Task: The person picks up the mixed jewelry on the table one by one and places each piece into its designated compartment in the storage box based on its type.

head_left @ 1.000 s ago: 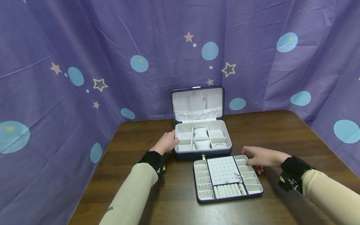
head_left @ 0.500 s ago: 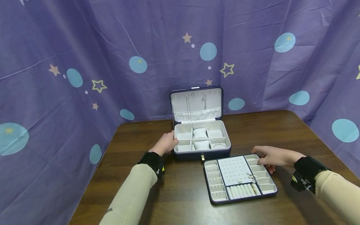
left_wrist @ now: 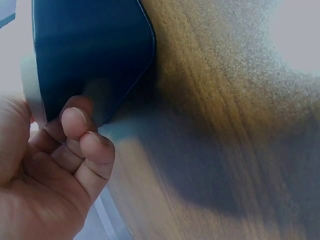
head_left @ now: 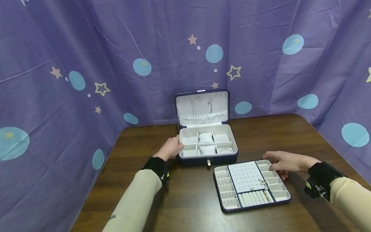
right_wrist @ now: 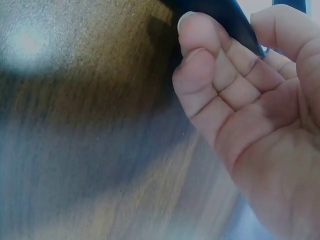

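A navy jewelry box [head_left: 208,160] stands at the middle of the table with its lid [head_left: 217,106] raised. My left hand [head_left: 169,148] grips the box's left wall, thumb over the rim; the left wrist view shows the fingers curled against its dark outer side. In front and to the right lies a navy jewelry tray [head_left: 244,176] with white compartments and ring rolls [head_left: 252,198]. My right hand [head_left: 290,162] pinches the tray's right edge, thumb over the rim and fingers underneath or beside it. Small earrings [head_left: 263,183] and a gold ring [head_left: 266,195] sit in the tray.
Inside the box are white cushions [head_left: 208,149] and a bracelet [head_left: 226,150] in separate compartments. Necklaces [head_left: 194,111] hang within the lid. Behind the brown wooden table [head_left: 153,135] hangs a purple curtain [head_left: 168,38] with stars and blue ovals.
My right hand has slid the tray to the right and slightly nearer, clear of the box's clasp. The left hand stays on the box, which has not visibly moved.
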Available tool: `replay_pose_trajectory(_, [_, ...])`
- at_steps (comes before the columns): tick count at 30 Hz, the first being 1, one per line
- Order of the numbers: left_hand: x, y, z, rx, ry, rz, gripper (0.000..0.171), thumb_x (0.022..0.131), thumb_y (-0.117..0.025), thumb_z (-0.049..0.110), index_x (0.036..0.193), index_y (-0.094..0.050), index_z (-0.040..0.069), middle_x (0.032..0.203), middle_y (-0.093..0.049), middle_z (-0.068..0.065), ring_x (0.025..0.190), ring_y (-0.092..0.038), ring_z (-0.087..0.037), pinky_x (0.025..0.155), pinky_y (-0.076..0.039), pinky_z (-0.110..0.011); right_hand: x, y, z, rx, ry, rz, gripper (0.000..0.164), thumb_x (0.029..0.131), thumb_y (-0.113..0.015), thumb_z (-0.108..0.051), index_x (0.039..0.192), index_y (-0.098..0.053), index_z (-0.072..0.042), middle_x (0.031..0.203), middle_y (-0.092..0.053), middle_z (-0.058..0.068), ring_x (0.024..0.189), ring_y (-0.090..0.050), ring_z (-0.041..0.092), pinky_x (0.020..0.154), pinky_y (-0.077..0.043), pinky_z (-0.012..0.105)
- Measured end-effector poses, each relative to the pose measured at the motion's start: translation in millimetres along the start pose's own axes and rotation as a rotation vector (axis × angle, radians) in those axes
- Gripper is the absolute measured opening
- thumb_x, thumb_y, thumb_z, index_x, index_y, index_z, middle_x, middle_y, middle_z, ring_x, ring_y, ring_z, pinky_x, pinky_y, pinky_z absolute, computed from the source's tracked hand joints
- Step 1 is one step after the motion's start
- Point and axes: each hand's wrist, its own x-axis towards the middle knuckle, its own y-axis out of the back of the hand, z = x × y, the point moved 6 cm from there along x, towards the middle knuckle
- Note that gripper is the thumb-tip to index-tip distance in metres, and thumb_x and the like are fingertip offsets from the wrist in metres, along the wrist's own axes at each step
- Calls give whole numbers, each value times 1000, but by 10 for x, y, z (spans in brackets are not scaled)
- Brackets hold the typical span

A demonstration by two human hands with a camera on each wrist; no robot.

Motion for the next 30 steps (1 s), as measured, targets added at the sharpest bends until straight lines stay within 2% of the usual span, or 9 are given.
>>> replay_pose_trajectory(7, [2, -6, -17, -11, 13, -8, 48, 99, -48, 14, 144, -43, -2, 86, -62, -15, 49, -59, -22, 44, -47, -30, -14, 26, 7, 13, 6, 0, 55, 100, -60, -11, 147, -36, 4, 69, -61, 9, 56, -62, 22, 51, -54, 34])
replay_pose_trajectory(14, [9, -8, -12, -20, 7, -8, 48, 100, -47, 14, 145, -43, -2, 92, -62, -16, 50, -60, -22, 45, -48, -30, -46, 62, -10, 32, 69, -6, 56, 101, -59, -10, 147, -33, 9, 68, -61, 10, 56, -63, 22, 51, -55, 36])
replay_pose_trajectory(20, [9, -6, -6, -27, 5, 1, 45, 100, -48, 14, 142, -45, -2, 91, -62, -16, 48, -59, -21, 44, -48, -30, -60, 120, -82, -1, 52, 29, 59, 100, -61, -14, 148, -33, 8, 66, -62, 10, 56, -65, 26, 52, -56, 39])
replay_pose_trajectory(27, [-21, 10, 15, -46, -16, 0, 42, 101, -46, 15, 140, -46, -2, 98, -64, -20, 47, -60, -22, 43, -49, -30, -48, 189, -183, -3, 29, 67, 60, 99, -62, -15, 148, -34, 6, 67, -62, 11, 57, -65, 29, 53, -56, 40])
replay_pose_trajectory(30, [-51, 17, 29, -53, -27, -8, 39, 103, -45, 17, 137, -47, -2, 92, -64, -19, 47, -60, -22, 41, -49, -31, -48, 203, -218, -11, 31, 69, 59, 100, -62, -16, 147, -35, 5, 67, -62, 11, 57, -65, 32, 54, -56, 41])
